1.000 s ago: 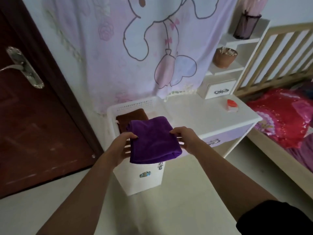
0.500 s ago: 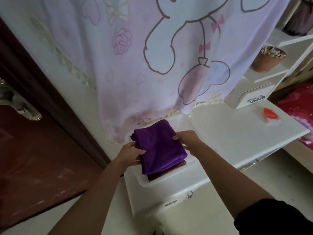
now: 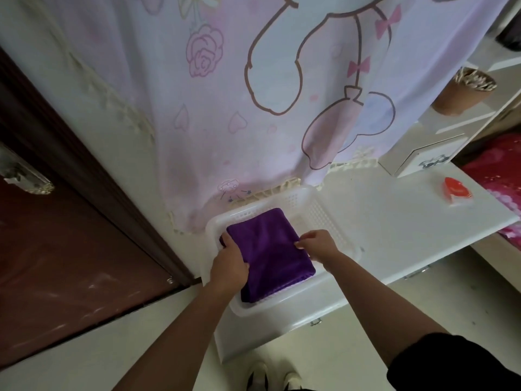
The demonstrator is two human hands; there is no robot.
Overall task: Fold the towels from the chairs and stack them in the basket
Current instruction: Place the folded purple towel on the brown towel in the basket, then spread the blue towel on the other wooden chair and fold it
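Gripping basket's (image 3: 320, 213) purple towel (image 3: 269, 248): left hand (image 3: 229, 266) and, seemingly, right hand (image 3: 317, 245).

Left arm in from 7 o'clock, right from 4. Left hand (image 3: 229, 266) grips purple towel (image 3: 270, 249) edge; right hand (image 3: 317, 245) pinches opposite edge.

— What hangs at twelve o'clock?
— A pale curtain (image 3: 253, 108) printed with cartoon outlines and roses, against a white wall (image 3: 118, 165).
— And at nine?
— A dark red-brown door (image 3: 56, 263) with a metal handle (image 3: 25, 176). A white worktop (image 3: 380, 221) lies at three, pale floor (image 3: 84, 362) at seven.
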